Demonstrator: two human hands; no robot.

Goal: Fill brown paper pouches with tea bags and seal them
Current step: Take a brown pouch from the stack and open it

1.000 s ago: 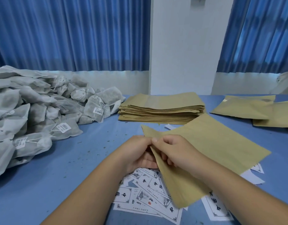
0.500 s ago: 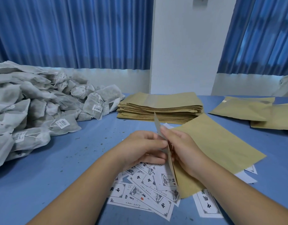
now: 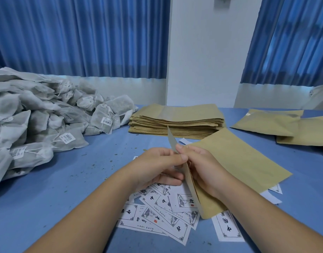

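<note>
A brown paper pouch lies slanted on the blue table in front of me. My left hand pinches its near open edge, and that flap stands up. My right hand grips the same edge from the other side, fingers behind the flap. A big heap of white tea bags with barcode tags fills the left side. A flat stack of empty brown pouches sits at the middle back.
White printed labels are scattered under my hands near the front edge. Two more brown pouches lie at the back right. Tea crumbs dot the table. Blue curtains and a white wall stand behind.
The pouch's near flap has been lifted from flat to standing upright between my two hands. The pouch has shifted slightly; both hands stay at its edge.
</note>
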